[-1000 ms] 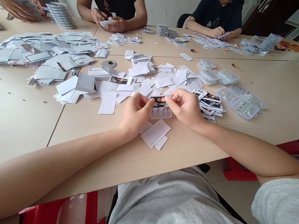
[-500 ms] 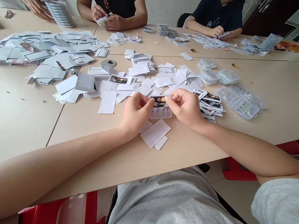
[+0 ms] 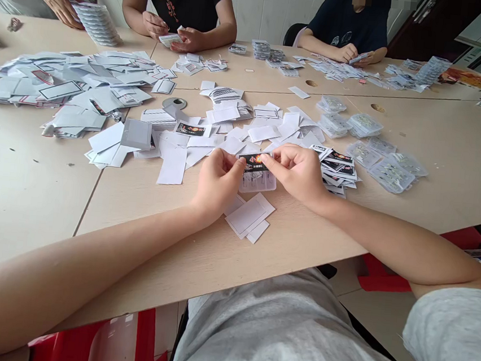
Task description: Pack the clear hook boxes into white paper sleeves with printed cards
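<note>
A black printed card (image 3: 251, 161) with an orange burst lies over the upper part of a small clear plastic case (image 3: 259, 183) in front of me. My left hand (image 3: 218, 179) is closed, thumb and forefinger pinching the card's left side. From the right, my right hand (image 3: 297, 170) pinches the card's top right corner, its thumb lying along the edge. Small items show through the case's lower compartments; the card covers its upper part. Just below are a few white cards (image 3: 249, 214). Beside my right hand is a pile of black printed cards (image 3: 338, 168).
White cards (image 3: 266, 132) spread beyond my hands, with a larger heap of white packets (image 3: 92, 78) on the left. A tape roll (image 3: 174, 103) lies between them. Several clear cases (image 3: 393, 172) sit at right. Co-workers (image 3: 180, 10) handle packets across the table (image 3: 135, 216).
The card has shifted slightly left in my fingers, and my right thumb reaches a little further over it. Across the table, a co-worker's hands have moved apart around a packet.
</note>
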`<state>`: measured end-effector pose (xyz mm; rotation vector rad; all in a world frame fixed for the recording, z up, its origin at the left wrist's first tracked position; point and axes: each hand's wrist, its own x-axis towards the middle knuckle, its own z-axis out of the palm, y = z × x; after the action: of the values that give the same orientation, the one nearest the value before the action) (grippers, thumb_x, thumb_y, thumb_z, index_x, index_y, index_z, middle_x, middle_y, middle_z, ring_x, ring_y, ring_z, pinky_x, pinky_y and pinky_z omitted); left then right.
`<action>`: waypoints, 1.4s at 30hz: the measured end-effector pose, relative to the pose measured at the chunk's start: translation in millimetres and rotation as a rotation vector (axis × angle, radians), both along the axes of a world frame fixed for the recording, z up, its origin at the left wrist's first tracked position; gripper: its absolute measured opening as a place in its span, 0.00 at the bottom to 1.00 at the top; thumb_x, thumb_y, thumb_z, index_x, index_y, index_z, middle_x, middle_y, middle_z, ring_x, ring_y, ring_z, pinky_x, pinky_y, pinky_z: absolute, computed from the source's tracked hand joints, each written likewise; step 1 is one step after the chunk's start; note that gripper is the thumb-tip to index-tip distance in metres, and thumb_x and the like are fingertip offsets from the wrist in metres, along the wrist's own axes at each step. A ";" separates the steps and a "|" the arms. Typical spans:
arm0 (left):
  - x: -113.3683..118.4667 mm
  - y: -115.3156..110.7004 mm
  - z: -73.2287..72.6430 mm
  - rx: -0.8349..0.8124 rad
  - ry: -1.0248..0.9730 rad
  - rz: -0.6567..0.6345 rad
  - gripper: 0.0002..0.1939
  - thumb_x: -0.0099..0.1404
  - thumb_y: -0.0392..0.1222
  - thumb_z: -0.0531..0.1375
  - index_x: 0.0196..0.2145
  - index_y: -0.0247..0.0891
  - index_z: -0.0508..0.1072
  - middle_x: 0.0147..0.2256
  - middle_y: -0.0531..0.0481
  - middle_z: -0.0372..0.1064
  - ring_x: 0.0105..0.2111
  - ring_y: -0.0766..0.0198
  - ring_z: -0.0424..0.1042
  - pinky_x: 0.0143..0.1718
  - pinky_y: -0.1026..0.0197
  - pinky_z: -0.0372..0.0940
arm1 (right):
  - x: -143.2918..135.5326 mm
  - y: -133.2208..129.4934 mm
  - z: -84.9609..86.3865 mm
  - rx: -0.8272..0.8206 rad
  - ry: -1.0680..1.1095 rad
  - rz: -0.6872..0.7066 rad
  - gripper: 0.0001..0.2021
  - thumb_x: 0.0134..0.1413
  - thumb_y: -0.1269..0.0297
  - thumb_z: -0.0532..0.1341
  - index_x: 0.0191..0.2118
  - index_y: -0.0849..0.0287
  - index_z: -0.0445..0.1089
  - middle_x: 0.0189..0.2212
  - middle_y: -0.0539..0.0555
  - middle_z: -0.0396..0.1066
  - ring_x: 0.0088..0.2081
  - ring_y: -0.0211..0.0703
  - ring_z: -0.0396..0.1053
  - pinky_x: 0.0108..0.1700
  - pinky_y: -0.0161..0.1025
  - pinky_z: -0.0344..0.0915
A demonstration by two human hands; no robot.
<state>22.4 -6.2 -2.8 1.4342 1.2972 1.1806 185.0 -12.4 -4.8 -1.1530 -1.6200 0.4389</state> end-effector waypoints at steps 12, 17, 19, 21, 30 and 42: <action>-2.7 1.3 2.9 0.085 -0.142 -0.073 0.14 0.56 0.40 0.63 0.27 0.39 0.57 0.25 0.55 0.63 0.24 0.71 0.63 0.27 0.66 0.60 | 9.1 2.0 8.5 -0.030 0.142 0.076 0.23 0.47 0.62 0.65 0.15 0.57 0.49 0.25 0.50 0.71 0.34 0.42 0.71 0.35 0.39 0.64; -5.7 5.1 3.8 0.042 -0.367 -0.227 0.17 0.54 0.36 0.64 0.31 0.40 0.55 0.26 0.57 0.65 0.27 0.71 0.67 0.31 0.66 0.62 | 14.2 1.2 6.9 -0.052 0.216 0.123 0.23 0.47 0.64 0.65 0.15 0.58 0.50 0.26 0.51 0.71 0.33 0.41 0.70 0.36 0.40 0.63; -6.9 6.5 4.2 -0.020 -0.330 -0.304 0.11 0.56 0.39 0.63 0.31 0.38 0.61 0.26 0.56 0.64 0.26 0.71 0.65 0.29 0.67 0.61 | 13.5 -1.2 7.4 -0.065 0.217 0.152 0.22 0.47 0.64 0.65 0.15 0.58 0.50 0.27 0.50 0.71 0.32 0.39 0.69 0.36 0.40 0.63; -8.3 7.7 4.2 -0.091 -0.276 -0.372 0.10 0.58 0.44 0.62 0.29 0.36 0.65 0.26 0.54 0.64 0.24 0.72 0.62 0.25 0.67 0.58 | 11.7 -4.5 9.3 -0.082 0.204 0.178 0.23 0.47 0.65 0.65 0.15 0.58 0.50 0.26 0.50 0.70 0.30 0.38 0.69 0.36 0.40 0.63; -15.9 6.6 8.2 -0.123 -0.012 -0.567 0.18 0.60 0.54 0.59 0.29 0.35 0.70 0.22 0.52 0.67 0.22 0.68 0.66 0.23 0.66 0.60 | 13.8 -11.6 18.8 0.011 0.221 0.110 0.22 0.49 0.64 0.65 0.15 0.58 0.50 0.25 0.49 0.68 0.30 0.38 0.66 0.35 0.39 0.64; -15.7 3.8 11.2 -0.104 0.025 -0.597 0.17 0.59 0.52 0.62 0.24 0.35 0.66 0.21 0.51 0.69 0.22 0.67 0.71 0.20 0.68 0.62 | 9.2 -14.8 19.5 -0.344 -0.036 0.152 0.17 0.50 0.51 0.63 0.24 0.58 0.61 0.19 0.46 0.57 0.22 0.34 0.54 0.23 0.34 0.52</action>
<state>6.7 -2.5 8.4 1.6073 0.8360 0.6865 194.2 -27.2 14.7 -1.2988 -1.7133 0.8248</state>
